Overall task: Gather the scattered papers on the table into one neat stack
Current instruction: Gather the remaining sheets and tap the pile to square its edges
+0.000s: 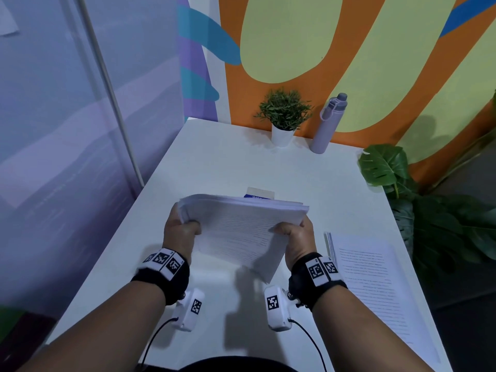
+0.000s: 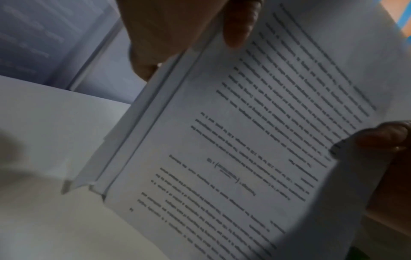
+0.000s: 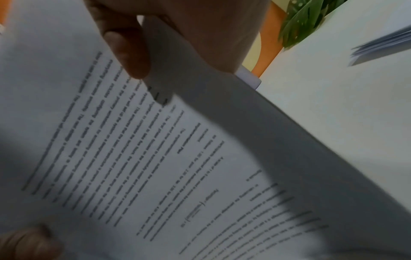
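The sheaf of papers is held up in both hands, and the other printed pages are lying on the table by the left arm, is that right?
Not quite. Both the left hand and right hand do hold the sheaf of papers, but the head view shows the other printed pages lying on the table by the right arm.

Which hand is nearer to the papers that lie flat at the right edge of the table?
The right hand. It holds the lifted bundle just left of the flat papers. The left hand holds the bundle's far side, farther away.
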Demonstrator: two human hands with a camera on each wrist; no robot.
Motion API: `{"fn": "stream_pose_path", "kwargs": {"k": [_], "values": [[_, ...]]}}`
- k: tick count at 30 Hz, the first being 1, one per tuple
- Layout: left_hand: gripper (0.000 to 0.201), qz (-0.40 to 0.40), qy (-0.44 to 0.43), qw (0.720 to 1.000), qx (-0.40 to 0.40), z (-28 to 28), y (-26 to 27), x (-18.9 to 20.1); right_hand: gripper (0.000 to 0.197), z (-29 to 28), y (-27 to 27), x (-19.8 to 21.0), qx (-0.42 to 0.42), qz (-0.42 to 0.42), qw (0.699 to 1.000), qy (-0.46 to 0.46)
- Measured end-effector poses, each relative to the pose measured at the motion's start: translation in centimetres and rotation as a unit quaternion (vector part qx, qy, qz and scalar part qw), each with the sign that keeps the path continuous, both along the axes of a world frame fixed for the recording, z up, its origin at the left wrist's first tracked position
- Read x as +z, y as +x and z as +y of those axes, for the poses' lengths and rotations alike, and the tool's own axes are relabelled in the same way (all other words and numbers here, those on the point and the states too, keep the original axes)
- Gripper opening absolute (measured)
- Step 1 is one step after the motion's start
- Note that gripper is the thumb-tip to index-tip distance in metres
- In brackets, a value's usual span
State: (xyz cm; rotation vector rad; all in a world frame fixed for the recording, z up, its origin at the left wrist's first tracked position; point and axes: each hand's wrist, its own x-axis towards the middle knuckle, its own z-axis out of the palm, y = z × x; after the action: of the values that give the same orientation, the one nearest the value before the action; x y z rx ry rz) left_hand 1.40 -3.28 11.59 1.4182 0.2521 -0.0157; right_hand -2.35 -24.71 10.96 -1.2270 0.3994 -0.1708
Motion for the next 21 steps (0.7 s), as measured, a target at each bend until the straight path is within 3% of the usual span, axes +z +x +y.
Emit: {"fn": "stream_pose_path", "kwargs": {"k": [4, 8, 12, 16, 21], "values": [[0.048, 0.020, 0.005, 1.000, 0.002, 0.9, 0.5, -0.9, 0.042, -0.4, -0.2, -0.8, 0.007, 0.016, 1.000, 0.010], [0.020, 0.030, -0.051, 0.998, 0.003, 0.2, 0.2, 0.2, 0.044, -0.3, -0.2, -1.0, 0.013, 0.023, 1.000, 0.006], [0.049, 0.017, -0.048, 0.998, -0.041, -0.2, 0.0, 0.3, 0.037, -0.5, -0.1, -0.7, 0.017, 0.017, 1.000, 0.011], [0.038, 0.033, -0.044, 0.998, -0.041, -0.5, 0.1, -0.6, 0.033, -0.6, -0.1, -0.6, 0.016, 0.015, 1.000, 0.014], [0.060, -0.003, 0.065, 0.997, -0.051, -1.0, -0.1, -1.1, 0.025, -0.7, -0.3, -0.2, -0.015, 0.003, 1.000, -0.012]]}}
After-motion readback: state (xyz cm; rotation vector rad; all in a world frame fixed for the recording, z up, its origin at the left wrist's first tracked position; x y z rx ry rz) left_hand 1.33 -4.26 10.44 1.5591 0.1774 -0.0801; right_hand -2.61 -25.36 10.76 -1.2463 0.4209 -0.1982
